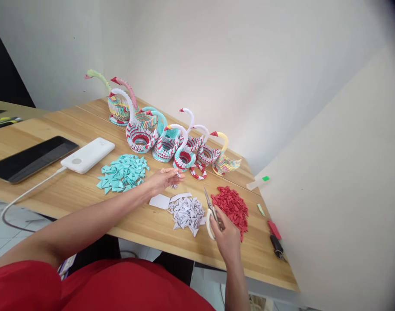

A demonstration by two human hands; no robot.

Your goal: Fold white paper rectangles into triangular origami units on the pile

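Observation:
My left hand [163, 181] pinches a small white paper piece [178, 174] above the middle of the table. My right hand [228, 237] grips white-handled scissors [210, 224], blades pointing away from me and looking nearly closed. Between the hands lies a heap of white folded paper triangles [187, 212]. A white paper card [159, 201] and a narrow white strip [180, 196] rest beside it. Red folded triangles [231, 207] are piled just beyond my right hand, and turquoise ones [122, 172] to the left of my left hand.
Several folded-paper swans [141, 137] stand along the back, with a red-and-white paper ring [198, 172] before them. At left lie a black phone [32, 157] and a white power bank [89, 155] with its cable. A green-capped tube [257, 183] and a black object [276, 246] sit near the right edge.

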